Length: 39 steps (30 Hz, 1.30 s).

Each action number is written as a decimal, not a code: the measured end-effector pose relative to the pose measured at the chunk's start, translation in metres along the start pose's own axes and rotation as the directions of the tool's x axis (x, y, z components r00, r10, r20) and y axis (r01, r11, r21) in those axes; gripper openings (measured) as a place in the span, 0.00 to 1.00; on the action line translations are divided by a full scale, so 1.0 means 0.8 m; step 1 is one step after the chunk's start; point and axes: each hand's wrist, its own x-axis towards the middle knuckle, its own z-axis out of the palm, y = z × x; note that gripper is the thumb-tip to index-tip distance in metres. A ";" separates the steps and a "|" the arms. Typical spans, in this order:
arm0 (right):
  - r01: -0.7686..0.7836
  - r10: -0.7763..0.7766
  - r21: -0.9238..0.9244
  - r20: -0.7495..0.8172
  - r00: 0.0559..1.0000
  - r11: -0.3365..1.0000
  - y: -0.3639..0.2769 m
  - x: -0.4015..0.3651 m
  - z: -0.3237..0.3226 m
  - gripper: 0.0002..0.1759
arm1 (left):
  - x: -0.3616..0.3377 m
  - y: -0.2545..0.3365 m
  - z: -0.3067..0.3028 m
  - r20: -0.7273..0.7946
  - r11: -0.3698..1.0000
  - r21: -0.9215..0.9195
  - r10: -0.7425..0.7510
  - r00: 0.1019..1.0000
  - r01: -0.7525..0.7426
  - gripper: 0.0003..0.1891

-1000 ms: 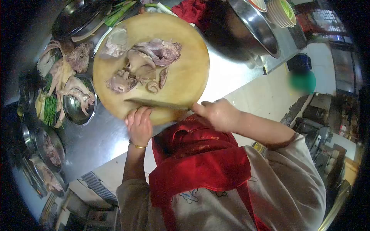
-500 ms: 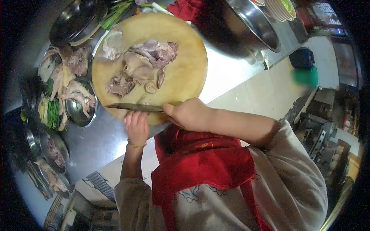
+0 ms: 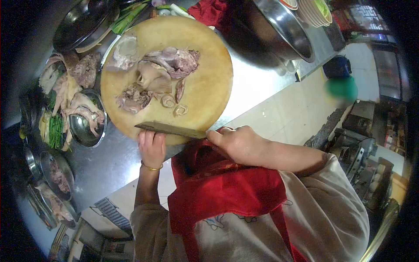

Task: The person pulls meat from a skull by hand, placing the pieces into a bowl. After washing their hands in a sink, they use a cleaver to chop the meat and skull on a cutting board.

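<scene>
My right hand (image 3: 235, 142) grips the handle of a cleaver (image 3: 170, 128), its blade pointing left, low over the near edge of the round cutting board (image 3: 209, 87). My left hand (image 3: 152, 147) sits at that edge, fingers together and curled, tips hidden behind the blade; what they hold does not show. Beyond the blade lie two pale ring-shaped slices (image 3: 180, 110). Farther back on the board are a large piece of cooked meat (image 3: 176, 61), a pale folded piece (image 3: 153, 78), a ragged chunk (image 3: 134, 98) and a whitish piece (image 3: 125, 52).
Left of the board stands a metal bowl (image 3: 102, 135) with poultry pieces across it, beside green scallions (image 3: 55, 132). Plates of meat (image 3: 59, 174) sit nearer on the left. A black pan (image 3: 83, 24), a large steel basin (image 3: 283, 30) and stacked bowls (image 3: 316, 12) line the back.
The cleaver and my right hand have moved right and toward me. A second ring slice now lies separate on the board. My left hand has shifted slightly left in view.
</scene>
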 end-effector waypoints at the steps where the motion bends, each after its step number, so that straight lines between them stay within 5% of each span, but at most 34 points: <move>1: -0.004 0.004 -0.005 0.002 1.000 1.000 -0.001 0.002 0.001 0.18 | -0.002 -0.002 0.001 0.007 1.000 -0.015 -0.017 1.000 0.017 0.07; 7: -0.065 0.068 -0.038 0.093 0.993 0.997 -0.004 0.020 0.007 0.18 | -0.006 -0.009 -0.005 0.021 0.994 -0.092 0.057 0.998 -0.055 0.11; 13: -0.018 0.012 0.130 0.044 0.999 0.991 0.004 0.066 0.011 0.13 | 0.008 0.000 -0.026 0.042 0.990 -0.088 0.111 0.993 -0.107 0.14; 20: -0.004 0.010 -0.077 0.067 0.998 0.997 0.007 -0.003 0.004 0.24 | 0.002 -0.012 -0.017 0.126 0.991 -0.025 0.135 0.983 -0.133 0.11; 26: -0.059 0.062 -0.038 0.075 0.995 0.997 -0.014 0.042 0.004 0.19 | 0.005 -0.012 -0.016 0.138 0.995 -0.032 0.099 0.985 -0.096 0.09; 29: 0.034 -0.035 -0.003 -0.086 0.996 0.999 -0.008 0.078 0.034 0.16 | 0.003 -0.016 -0.011 0.081 0.990 -0.023 0.141 0.987 -0.139 0.10; 33: 0.015 -0.002 0.140 -0.090 0.996 0.990 0.023 0.043 0.014 0.16 | 0.012 -0.009 -0.017 0.009 0.990 -0.034 0.139 0.990 -0.139 0.10; 34: -0.055 0.054 0.087 0.010 0.998 0.995 0.024 0.030 0.007 0.16 | 0.011 -0.008 -0.016 -0.010 0.990 -0.044 0.131 0.991 -0.131 0.10; 39: 0.051 -0.051 -0.028 -0.029 0.998 0.998 0.010 0.008 0.008 0.16 | -0.001 -0.018 -0.007 0.032 0.989 0.009 0.148 0.988 -0.148 0.11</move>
